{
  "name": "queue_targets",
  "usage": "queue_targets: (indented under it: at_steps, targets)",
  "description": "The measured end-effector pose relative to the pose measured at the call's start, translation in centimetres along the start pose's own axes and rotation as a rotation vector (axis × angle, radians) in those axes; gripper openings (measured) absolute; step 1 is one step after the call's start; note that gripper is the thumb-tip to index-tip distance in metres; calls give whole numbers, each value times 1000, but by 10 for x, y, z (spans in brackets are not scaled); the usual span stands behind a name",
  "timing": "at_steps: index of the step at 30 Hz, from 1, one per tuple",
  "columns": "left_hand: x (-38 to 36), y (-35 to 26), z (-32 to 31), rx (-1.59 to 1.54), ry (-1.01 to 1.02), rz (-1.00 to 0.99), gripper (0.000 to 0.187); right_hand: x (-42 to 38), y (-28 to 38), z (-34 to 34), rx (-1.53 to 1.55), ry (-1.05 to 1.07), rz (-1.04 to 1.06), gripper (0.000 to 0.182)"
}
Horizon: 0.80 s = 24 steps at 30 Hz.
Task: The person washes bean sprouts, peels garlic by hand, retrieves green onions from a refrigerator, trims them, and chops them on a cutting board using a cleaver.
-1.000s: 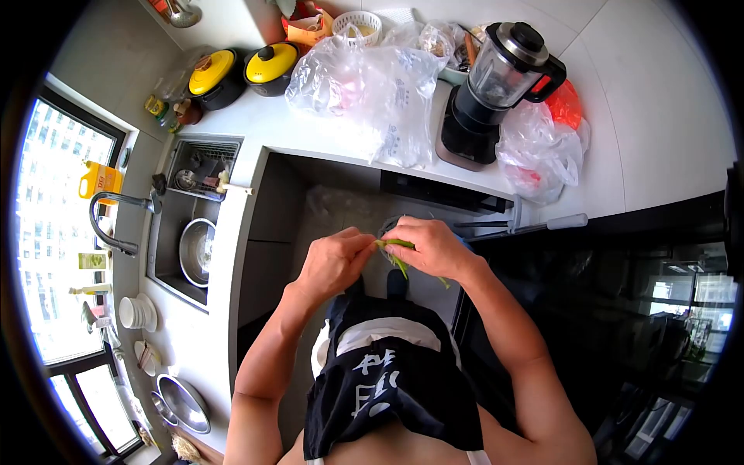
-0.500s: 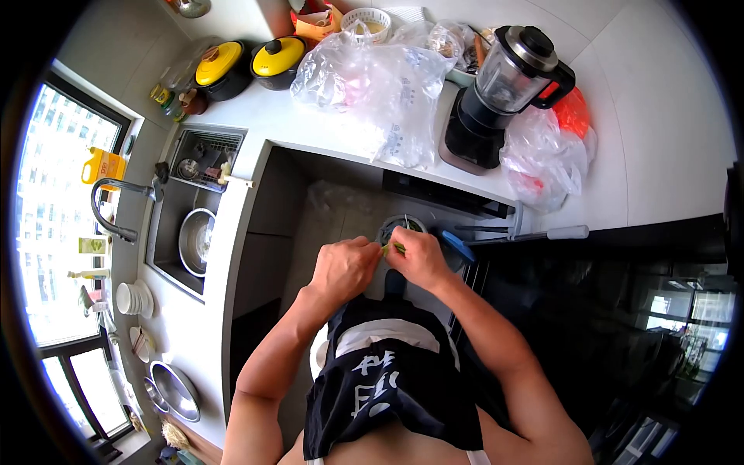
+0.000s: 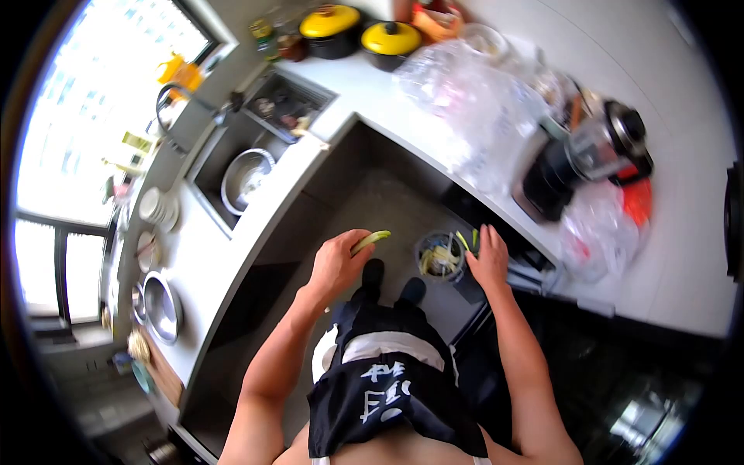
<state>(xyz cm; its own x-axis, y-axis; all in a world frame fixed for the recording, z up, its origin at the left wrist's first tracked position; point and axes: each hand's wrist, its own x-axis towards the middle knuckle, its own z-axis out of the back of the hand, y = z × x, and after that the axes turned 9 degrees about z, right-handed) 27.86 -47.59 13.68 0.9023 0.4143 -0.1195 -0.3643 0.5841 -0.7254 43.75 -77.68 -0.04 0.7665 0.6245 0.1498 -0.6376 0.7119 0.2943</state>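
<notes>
My left hand (image 3: pixel 336 262) is closed around a pale green vegetable stalk (image 3: pixel 372 242), whose end sticks out past the fingers to the right. My right hand (image 3: pixel 488 262) is at the right side of the trash bin (image 3: pixel 419 267), its fingers stretched out and apart. Thin green strips (image 3: pixel 463 242) show right beside its fingertips, over the bin's edge; they look loose, though blur hides any contact. Pale and green scraps (image 3: pixel 440 260) lie inside the bin on the floor.
A white counter (image 3: pixel 372 105) bends around the floor where I stand. It bears yellow-lidded pots (image 3: pixel 391 39), plastic bags (image 3: pixel 484 116) and a blender (image 3: pixel 570 167). The sink (image 3: pixel 203 172) at left holds a metal bowl (image 3: pixel 246 183). Another metal bowl (image 3: pixel 163 306) stands nearer.
My hands have moved apart from their meeting point: the left keeps the stalk, the right is now by the bin with fingers spread. The view has turned, bringing the bin's contents into sight.
</notes>
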Motion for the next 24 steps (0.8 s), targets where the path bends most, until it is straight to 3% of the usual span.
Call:
queue_targets:
  at_steps: [2,4,6,11,17,21,24]
  targets:
    - [-17,15,18,-171,-53,286,28,-2,-7,-20,41,28,-9,66]
    - [-34,41,33,-263,-133,388,28,-3,2,-27,52,44,84,58]
    - [-53,65,50,-414,-215,503,27,-4,18,-36,186,-13,202,18]
    - [-118,125,89,-738,-386,574,28,-20,111,-57,361,190,300,26]
    - [-248,207,153,-838,-555,629,28,-45,303,-109,480,448,523,28]
    - [-340,254,192,-766,-571,661,29,-67,451,-134,583,562,714,15]
    - [-390,280,217,-570,-643,560,28,-88,557,-138,766,670,785,19]
